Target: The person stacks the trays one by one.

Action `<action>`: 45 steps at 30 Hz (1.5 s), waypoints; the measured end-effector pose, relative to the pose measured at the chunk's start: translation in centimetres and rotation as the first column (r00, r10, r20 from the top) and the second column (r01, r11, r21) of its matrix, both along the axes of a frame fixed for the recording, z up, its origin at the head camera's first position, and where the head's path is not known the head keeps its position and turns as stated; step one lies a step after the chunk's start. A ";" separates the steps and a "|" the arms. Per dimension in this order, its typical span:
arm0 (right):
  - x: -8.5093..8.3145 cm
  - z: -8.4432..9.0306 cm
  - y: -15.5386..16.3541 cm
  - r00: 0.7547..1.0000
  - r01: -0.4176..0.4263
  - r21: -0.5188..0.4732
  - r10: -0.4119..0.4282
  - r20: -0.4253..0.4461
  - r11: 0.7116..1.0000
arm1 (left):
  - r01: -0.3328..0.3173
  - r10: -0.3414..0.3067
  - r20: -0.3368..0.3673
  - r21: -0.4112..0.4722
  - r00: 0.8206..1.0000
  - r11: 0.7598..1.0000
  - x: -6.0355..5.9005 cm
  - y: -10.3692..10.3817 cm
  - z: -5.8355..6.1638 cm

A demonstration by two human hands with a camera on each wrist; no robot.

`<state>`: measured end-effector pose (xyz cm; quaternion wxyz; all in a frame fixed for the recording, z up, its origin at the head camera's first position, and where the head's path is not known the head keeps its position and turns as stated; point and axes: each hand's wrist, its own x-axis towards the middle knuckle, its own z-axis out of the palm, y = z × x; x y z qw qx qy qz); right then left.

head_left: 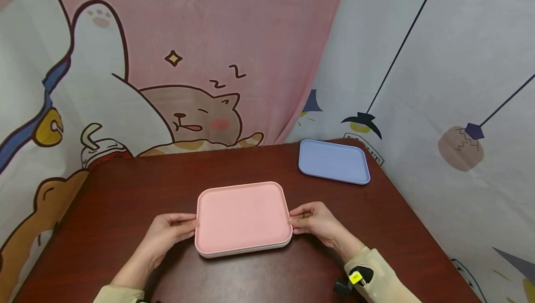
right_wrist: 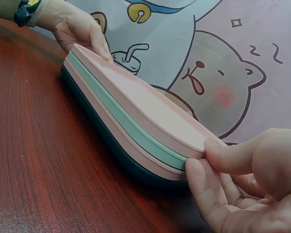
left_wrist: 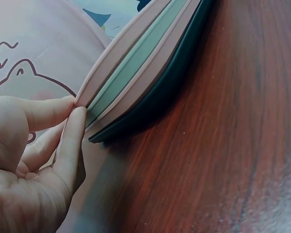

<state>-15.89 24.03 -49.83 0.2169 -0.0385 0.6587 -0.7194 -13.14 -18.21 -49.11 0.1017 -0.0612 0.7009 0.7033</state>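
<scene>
Cartoon-printed cloth hangs behind and to both sides: a pink panel with a sleeping cat (head_left: 200, 122) and a pale panel with hanging lamps. Below it runs the dark reddish-brown wooden table (head_left: 125, 187), glossy and probably slippery.

Near the table's front edge lies a stack of flat rounded-rectangle plastic trays (head_left: 243, 217). Its top tray is pink (right_wrist: 150, 109); the wrist views show a mint-green tray (right_wrist: 136, 130) under it, another pink one below that, and a dark one at the bottom (left_wrist: 155, 99) resting on the wood. Well apart, at the far right corner, a single pale blue plastic tray (head_left: 333, 161) lies flat.

The left hand (head_left: 167, 232) is at the stack's left edge, thumb and forefinger (left_wrist: 70, 141) pinched together on the rim of the top pink tray. The right hand (head_left: 315, 222) does the same at the right edge, thumb over and fingertips (right_wrist: 199, 182) under that rim.

The grip takes only a thin lip at each side, so the top tray could slip out of the pinch if lifted unevenly. Nested trays tend to cling; the green one might ride up with it and then drop. A sideways tug could slide the whole stack over the smooth wood towards the near edge.
</scene>
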 end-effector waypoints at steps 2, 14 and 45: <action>0.0 0.0 0.1 1.000 -0.005 0.003 0.005 -0.006 1.000 | 0.007 -0.007 0.000 0.002 1.000 1.000 0.1 0.0 -0.1; 0.2 -0.1 0.3 1.000 -0.020 -0.016 0.020 -0.004 1.000 | 0.018 -0.018 0.006 0.001 1.000 1.000 0.4 -0.1 0.1; -5.4 3.1 7.6 0.953 0.256 0.155 -0.222 -0.208 0.954 | 0.061 -0.059 -0.067 0.021 0.996 0.998 -1.9 0.5 4.5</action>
